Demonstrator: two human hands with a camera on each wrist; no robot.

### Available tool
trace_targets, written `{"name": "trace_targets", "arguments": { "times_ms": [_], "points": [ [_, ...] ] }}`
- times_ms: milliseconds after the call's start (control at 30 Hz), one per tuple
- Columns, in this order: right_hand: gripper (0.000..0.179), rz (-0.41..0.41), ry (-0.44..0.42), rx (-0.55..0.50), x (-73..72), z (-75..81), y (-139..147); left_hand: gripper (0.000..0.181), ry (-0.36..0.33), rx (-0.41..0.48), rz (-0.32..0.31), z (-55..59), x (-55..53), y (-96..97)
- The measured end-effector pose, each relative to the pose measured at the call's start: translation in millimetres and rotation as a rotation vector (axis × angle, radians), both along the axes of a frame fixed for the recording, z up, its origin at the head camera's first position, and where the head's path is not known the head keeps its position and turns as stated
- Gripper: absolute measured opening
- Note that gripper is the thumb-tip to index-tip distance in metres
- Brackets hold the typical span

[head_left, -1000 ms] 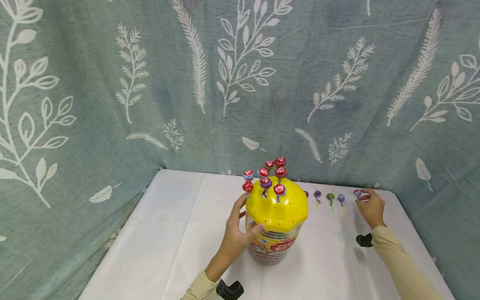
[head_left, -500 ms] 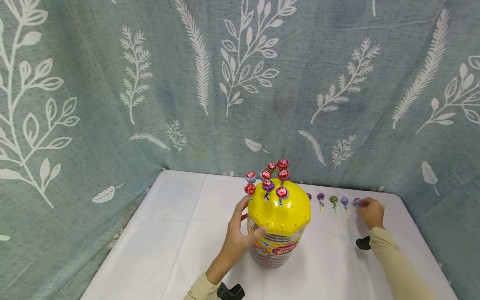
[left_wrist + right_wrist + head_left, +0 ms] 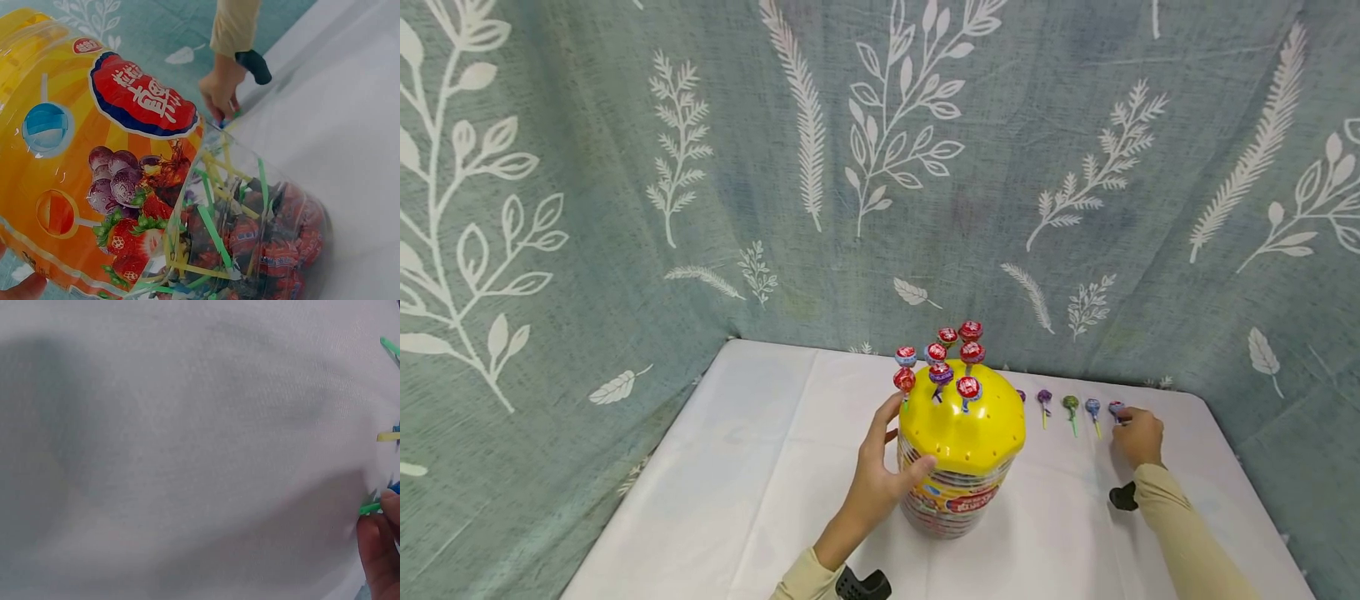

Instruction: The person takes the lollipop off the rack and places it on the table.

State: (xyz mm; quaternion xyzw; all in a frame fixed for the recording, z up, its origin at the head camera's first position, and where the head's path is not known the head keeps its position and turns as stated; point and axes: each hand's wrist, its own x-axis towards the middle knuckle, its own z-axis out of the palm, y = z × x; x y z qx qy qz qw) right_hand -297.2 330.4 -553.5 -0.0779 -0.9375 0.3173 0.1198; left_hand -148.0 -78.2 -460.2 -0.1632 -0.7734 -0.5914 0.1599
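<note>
A clear plastic jar (image 3: pixel 951 500) of wrapped lollipops with a yellow lid (image 3: pixel 985 425) stands on the table. My left hand (image 3: pixel 876 475) holds its left side, thumb in front by the lid's edge, fingers partly hidden behind. Several lollipops (image 3: pixel 941 372) stand upright in the lid. At the right, my right hand (image 3: pixel 1141 437) pinches a blue-and-red wrapped lollipop (image 3: pixel 1116 407) at the end of a row. In the right wrist view, its green stick (image 3: pixel 369 509) shows between thumb and finger. The left wrist view shows the jar's fruit label (image 3: pixel 125 144) and lollipops inside (image 3: pixel 281 250).
Along the back right lie a blue lollipop (image 3: pixel 1093 407), a green one (image 3: pixel 1071 402) and a purple one (image 3: pixel 1044 397), with another partly hidden by the jar. A white cloth (image 3: pixel 760 475) covers the table. A patterned curtain (image 3: pixel 820 167) rises behind it.
My right hand has lowered its lollipop toward the table, into line with the row. The left hand keeps its hold on the jar. The head view has shifted slightly.
</note>
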Motion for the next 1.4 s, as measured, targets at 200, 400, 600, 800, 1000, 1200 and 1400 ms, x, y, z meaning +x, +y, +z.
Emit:
{"name": "trace_targets", "arguments": {
  "times_ms": [200, 400, 600, 800, 1000, 1200, 1400],
  "points": [
    [0.037, 0.038, 0.055, 0.021, 6.7, 3.6, 1, 0.076, -0.007, -0.001, 0.001, 0.5, 0.2, 1.1],
    [0.034, 0.049, 0.119, 0.010, 15.4, 13.0, 1, 0.075, -0.021, -0.008, 0.007, 0.3, 2.3, 2.7],
    [0.028, 0.096, 0.278, -0.008, 16.7, 32.8, -4, 0.075, -0.001, -0.015, 0.023, 0.9, 2.6, 3.0],
    [0.028, 0.138, 0.346, -0.014, 20.6, 62.8, -15, 0.076, 0.008, -0.008, 0.032, 4.0, 1.7, 3.7],
    [0.029, 0.183, 0.351, -0.053, 33.7, 92.2, -26, 0.075, 0.009, -0.022, 0.022, 5.8, 0.2, 4.7],
    [0.028, 0.234, 0.389, -0.091, 45.1, 115.2, -40, 0.077, -0.002, -0.030, -0.005, 7.5, -1.3, 2.6],
    [0.029, 0.285, 0.440, -0.131, 56.6, 138.8, -57, 0.078, 0.003, -0.035, -0.031, 9.5, -4.9, -0.7]
  ]
}}
